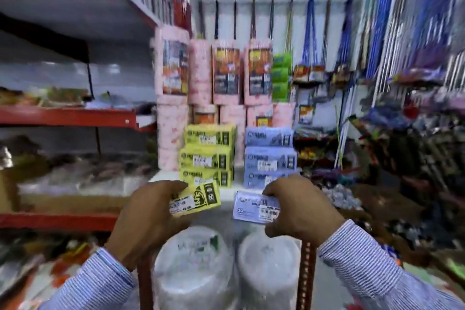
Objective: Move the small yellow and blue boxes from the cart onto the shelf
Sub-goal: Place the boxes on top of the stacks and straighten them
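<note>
My left hand (148, 219) grips a small yellow box (198, 200), held tilted just in front of the white shelf (226, 192). My right hand (299, 206) grips a small blue box (254, 207) at the same height. On the shelf stands a stack of three yellow boxes (207, 156) on the left and a stack of three blue boxes (270, 156) on the right. Each held box hovers right below and in front of the stack of its own colour. The cart is out of view. The whole view is motion-blurred.
Pink wrapped packs (201, 75) stand behind both stacks. Two stacks of white plastic-wrapped plates (191, 267) sit below the hands between red perforated uprights (305, 272). Red shelving (63, 116) runs along the left; hanging brooms and goods (377, 58) crowd the right.
</note>
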{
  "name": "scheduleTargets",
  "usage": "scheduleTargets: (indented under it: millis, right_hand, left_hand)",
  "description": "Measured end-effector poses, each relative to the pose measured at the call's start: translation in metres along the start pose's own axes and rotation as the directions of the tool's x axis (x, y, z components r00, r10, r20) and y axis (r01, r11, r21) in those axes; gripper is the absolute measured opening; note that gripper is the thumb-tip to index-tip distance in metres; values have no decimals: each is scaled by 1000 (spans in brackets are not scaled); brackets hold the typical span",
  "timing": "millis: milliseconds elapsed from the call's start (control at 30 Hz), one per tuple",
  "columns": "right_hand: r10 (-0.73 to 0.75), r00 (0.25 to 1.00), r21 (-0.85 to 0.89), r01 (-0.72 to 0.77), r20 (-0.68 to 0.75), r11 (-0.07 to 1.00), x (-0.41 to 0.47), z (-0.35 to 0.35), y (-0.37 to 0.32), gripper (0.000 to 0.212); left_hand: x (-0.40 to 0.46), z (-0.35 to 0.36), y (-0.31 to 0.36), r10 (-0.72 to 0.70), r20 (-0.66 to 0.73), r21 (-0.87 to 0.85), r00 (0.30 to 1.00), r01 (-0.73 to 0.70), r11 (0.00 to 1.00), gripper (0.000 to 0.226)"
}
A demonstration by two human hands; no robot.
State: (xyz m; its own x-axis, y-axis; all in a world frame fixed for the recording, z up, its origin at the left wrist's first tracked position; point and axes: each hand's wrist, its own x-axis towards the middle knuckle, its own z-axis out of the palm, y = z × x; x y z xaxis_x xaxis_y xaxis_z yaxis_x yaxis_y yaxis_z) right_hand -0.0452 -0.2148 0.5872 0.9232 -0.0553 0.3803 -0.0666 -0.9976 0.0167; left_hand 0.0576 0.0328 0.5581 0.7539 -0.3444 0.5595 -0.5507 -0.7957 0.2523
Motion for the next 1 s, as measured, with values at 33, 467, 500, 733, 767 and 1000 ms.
scheduleTargets:
  millis: [33, 467, 500, 733, 767, 1000]
  right_hand:
    - [11, 999, -12, -12, -33, 1000, 6, -10, 1, 49]
    - [41, 947, -58, -63, -317, 996, 109, -42, 40, 53]
    - [41, 951, -65, -63, -306, 996, 115, -39, 43, 54]
    - [53, 974, -120, -82, -222, 989, 136, -14, 56, 44]
    - [57, 973, -119, -85, -222, 989, 138, -11, 58, 42]
    - [79, 970, -60, -95, -229, 994, 143, -7, 66, 41]
  left_hand:
    - [10, -7, 3, 11, -16, 3, 1000, -11, 1000, 72]
    - [136, -8, 14, 255, -155, 4, 954, -257, 966, 55]
    - [143, -4, 13, 266, -143, 12, 953, -268, 963, 54]
    - [169, 16, 1, 246, -68, 1, 967, -247, 969, 54]
    - [171, 18, -1, 239, -64, -14, 969, -240, 971, 54]
    - [177, 23, -7, 213, -52, -66, 976, -216, 974, 55]
